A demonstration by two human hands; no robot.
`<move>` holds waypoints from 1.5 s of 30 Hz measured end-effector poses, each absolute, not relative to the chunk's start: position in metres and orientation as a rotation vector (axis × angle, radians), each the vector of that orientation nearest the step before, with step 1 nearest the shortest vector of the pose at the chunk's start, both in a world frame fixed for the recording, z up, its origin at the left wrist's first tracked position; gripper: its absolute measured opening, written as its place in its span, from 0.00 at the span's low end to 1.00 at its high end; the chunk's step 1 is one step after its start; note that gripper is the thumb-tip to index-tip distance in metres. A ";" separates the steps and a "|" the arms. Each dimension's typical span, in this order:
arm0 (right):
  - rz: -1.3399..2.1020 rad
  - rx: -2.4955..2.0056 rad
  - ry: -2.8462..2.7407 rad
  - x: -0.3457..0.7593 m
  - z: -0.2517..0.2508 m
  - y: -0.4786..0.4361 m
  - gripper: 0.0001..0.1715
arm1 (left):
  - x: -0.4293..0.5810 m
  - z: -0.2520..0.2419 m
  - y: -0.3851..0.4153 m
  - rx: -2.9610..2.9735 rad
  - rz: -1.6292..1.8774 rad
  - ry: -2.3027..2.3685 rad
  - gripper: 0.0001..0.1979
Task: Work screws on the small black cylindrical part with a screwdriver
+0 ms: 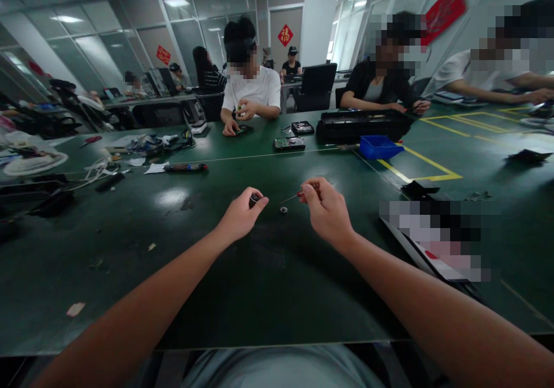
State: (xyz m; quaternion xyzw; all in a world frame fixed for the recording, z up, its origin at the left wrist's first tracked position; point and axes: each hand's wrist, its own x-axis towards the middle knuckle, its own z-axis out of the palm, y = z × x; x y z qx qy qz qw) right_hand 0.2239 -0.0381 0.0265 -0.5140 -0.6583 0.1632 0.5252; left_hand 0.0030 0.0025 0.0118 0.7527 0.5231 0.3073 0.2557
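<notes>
Near the middle of the green table, my left hand [243, 213] is closed around a small dark round part [255, 200], partly hidden by the fingers. My right hand [325, 208] grips the red handle of a thin screwdriver [289, 198]. Its shaft points left toward the left hand, and the tip is apart from the dark part. Just below the shaft, between my two hands, a small silvery round piece [283, 209] lies on the tabletop.
Ahead lie a hard drive [289, 144], a blue bin [380, 147] and a long black casing [363, 126]. A dark rod-like tool [185, 168] and cables [97, 170] are to the left. A tablet-like object [426, 243] lies right. Co-workers sit across the table [208, 307].
</notes>
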 end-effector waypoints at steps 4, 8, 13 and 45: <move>0.356 -1.221 -1.566 0.224 0.029 -0.039 0.11 | 0.012 0.014 0.012 2.306 0.654 1.368 0.12; 0.356 -1.213 -1.552 0.225 0.030 -0.040 0.11 | 0.025 0.007 0.020 2.483 0.447 1.261 0.11; 0.382 -1.205 -1.555 0.224 0.031 -0.041 0.12 | 0.041 0.004 0.028 2.618 0.249 1.285 0.18; 0.434 -1.180 -1.675 0.224 0.026 -0.038 0.12 | -0.189 0.066 0.035 0.903 1.398 1.456 0.05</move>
